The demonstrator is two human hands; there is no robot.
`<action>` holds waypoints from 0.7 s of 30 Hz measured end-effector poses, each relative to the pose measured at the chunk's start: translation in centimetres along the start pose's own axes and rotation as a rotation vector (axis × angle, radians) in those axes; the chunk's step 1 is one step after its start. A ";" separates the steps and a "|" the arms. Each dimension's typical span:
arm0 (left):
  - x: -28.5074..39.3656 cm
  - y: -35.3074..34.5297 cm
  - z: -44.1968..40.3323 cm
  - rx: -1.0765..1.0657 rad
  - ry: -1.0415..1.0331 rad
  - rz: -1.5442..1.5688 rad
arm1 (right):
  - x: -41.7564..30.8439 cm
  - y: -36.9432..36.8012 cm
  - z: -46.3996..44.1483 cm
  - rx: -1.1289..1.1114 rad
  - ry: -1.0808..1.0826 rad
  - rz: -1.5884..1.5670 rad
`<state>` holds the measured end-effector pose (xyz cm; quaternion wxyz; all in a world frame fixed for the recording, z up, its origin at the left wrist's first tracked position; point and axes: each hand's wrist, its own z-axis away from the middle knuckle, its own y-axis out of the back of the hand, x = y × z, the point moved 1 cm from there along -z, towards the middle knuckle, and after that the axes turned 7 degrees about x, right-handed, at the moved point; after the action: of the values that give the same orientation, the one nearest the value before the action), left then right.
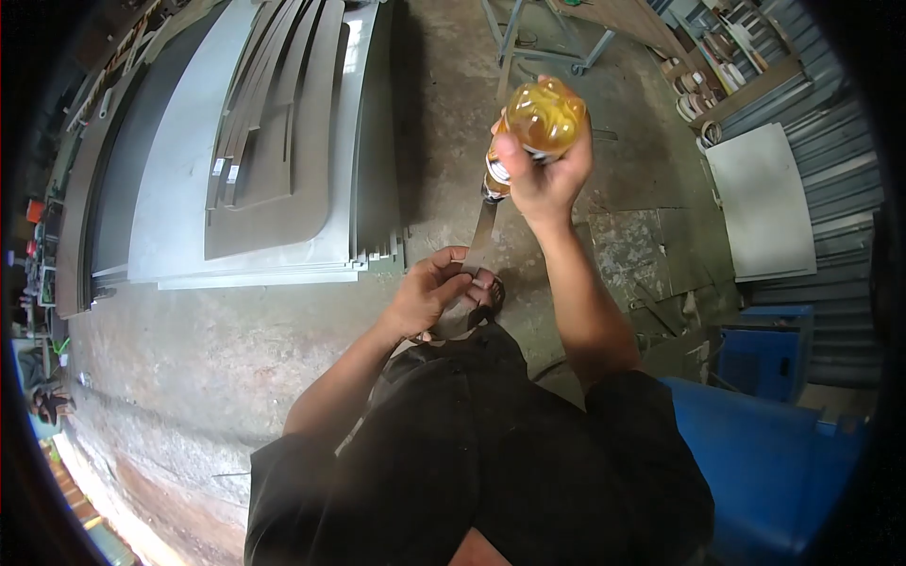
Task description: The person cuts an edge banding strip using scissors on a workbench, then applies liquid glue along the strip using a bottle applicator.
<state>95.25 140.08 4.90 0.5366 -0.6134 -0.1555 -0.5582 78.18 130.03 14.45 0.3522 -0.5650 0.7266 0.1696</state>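
Note:
My right hand (552, 179) is wrapped round a clear plastic bottle (543, 118) of amber-yellow liquid. The bottle is tipped, its base up towards me and its dark neck end pointing down. Just beneath the neck runs a long, thin, flat strip (484, 228), which looks like metal and stretches away from me behind the bottle. Its near end is at my left hand (434, 292), whose thumb and fingers are pinched on it. Whether liquid is leaving the bottle I cannot tell. A foot in a sandal (489, 292) shows below the strip.
To the left lies a stack of large metal sheets (179, 203), with narrower grey strips (274, 104) on top. A wheeled metal frame (576, 57) stands ahead. On the right are a white panel (760, 203) against corrugated wall, shelving (746, 57) and a blue metal body (755, 462).

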 end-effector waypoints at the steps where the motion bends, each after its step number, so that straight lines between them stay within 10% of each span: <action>1: 0.0 -0.1 0.2 0.008 0.010 -0.013 | -0.2 -0.1 -0.3 0.009 -0.057 -0.094; 5: -0.6 0.5 0.4 0.039 -0.001 -0.121 | -4.5 -0.5 0.9 -0.083 -0.287 -0.352; 21: -0.7 1.3 -0.2 -0.048 -0.045 -0.081 | -2.1 0.2 -0.2 0.007 -0.100 -0.247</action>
<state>95.94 139.68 3.66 0.4950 -0.6319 -0.1788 -0.5689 78.14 131.47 16.05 0.4081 -0.6398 0.6336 0.1505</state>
